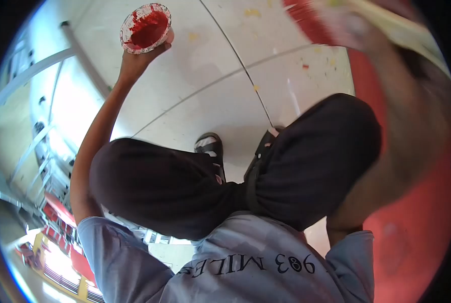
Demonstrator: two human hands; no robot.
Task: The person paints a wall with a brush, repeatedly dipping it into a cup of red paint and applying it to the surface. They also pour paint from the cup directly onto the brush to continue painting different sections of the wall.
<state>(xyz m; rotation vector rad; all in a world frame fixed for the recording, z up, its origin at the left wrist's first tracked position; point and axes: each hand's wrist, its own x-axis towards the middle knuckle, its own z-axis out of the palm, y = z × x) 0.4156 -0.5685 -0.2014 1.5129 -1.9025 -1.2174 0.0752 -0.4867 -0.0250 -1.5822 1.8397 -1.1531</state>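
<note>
The floor [185, 101] is laid in pale, glossy tiles, divided by thin dark joints [228, 43], two of which are crossed ahead of the feet. It is dotted with scattered yellow marks [252, 12], and a small red fleck [305, 66] is seen among those toward the right. Two dark sandals [210, 144] are set on it, apart, the right one partly hidden by the trouser leg.

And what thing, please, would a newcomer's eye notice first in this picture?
Probably the cup of bright red liquid, held in the left hand at the upper left. Next comes the broad red surface along the right side. At the upper right, the blurred right hand seems to hold a red-ended object, too smeared to name.
</note>
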